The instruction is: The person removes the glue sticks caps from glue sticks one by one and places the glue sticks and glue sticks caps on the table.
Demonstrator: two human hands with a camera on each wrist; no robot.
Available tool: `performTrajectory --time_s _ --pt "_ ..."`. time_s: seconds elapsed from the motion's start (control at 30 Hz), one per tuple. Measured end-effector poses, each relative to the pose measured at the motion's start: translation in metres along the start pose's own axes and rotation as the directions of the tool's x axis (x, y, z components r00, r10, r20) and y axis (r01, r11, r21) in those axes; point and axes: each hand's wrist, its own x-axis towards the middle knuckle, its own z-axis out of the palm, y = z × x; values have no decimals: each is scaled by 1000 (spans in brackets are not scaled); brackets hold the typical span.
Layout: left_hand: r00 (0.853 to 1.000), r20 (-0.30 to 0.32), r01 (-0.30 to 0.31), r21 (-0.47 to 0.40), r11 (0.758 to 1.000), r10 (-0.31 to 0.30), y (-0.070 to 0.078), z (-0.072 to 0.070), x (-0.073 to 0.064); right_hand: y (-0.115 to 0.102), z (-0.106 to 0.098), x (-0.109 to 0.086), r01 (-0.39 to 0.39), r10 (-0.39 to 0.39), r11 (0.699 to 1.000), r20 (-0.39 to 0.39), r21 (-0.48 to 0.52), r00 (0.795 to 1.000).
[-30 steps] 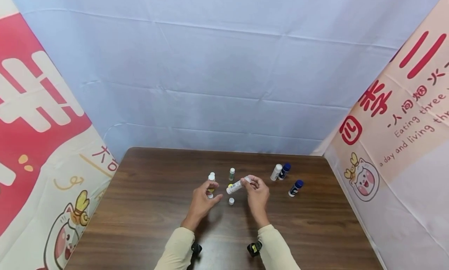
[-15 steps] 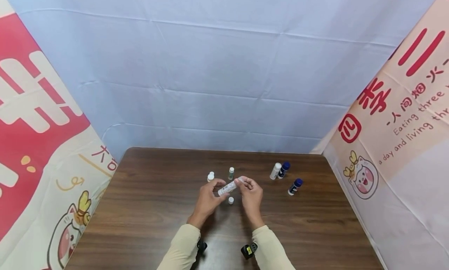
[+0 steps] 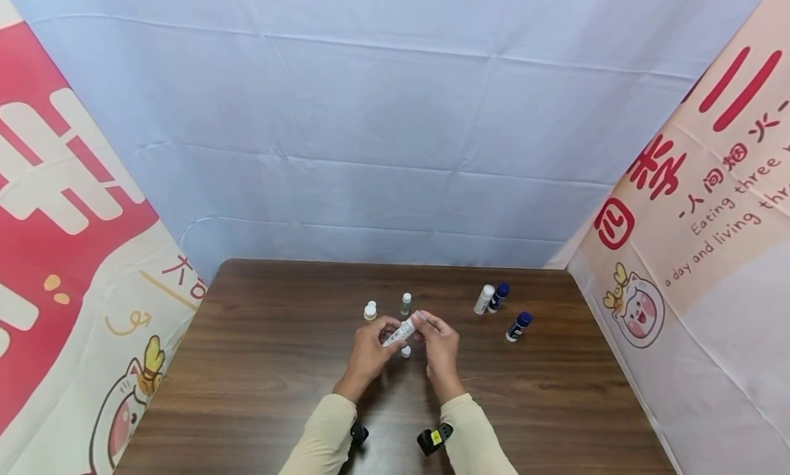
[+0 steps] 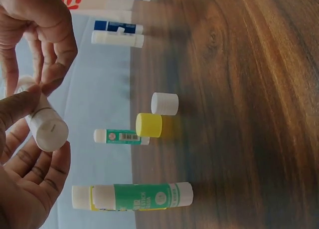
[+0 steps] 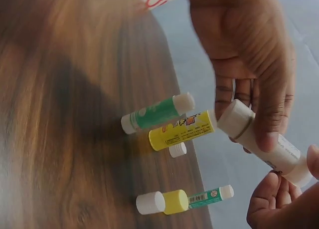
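Observation:
Both hands hold a white glue stick (image 3: 400, 334) slantwise above the middle of the table. My left hand (image 3: 367, 355) grips its lower left end, with the thumb on the near side, as the right wrist view shows. My right hand (image 3: 441, 348) pinches its upper right end between thumb and fingers. Just below the hands a white cap (image 3: 405, 352) stands on the table. A yellow cap (image 4: 149, 125) stands beside it in the left wrist view, hidden behind the hands in the head view. Behind them is a small green glue stick (image 3: 406, 303), upright.
Close left of the hands stand a green glue stick (image 5: 157, 114) and a yellow one (image 5: 182, 131). Rightward on the brown table (image 3: 271, 372) stand a white glue stick (image 3: 484, 300) and two dark blue ones, one behind (image 3: 498, 297), another nearer (image 3: 519, 326). Cloth walls surround the table.
My left hand has moved right from beside the standing glue sticks and taken hold of the white glue stick's lower end. My right hand has brought it slightly left.

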Motion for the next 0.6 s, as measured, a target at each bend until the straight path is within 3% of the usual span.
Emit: performTrajectory --time_s 0.23,0.6 --pt "999 13 46 -18 999 -46 0 4 -3 1 -6 6 -144 141 982 35 119 989" --pt "987 58 154 -115 981 -148 3 5 -5 -1 -15 13 -205 196 972 85 113 977"
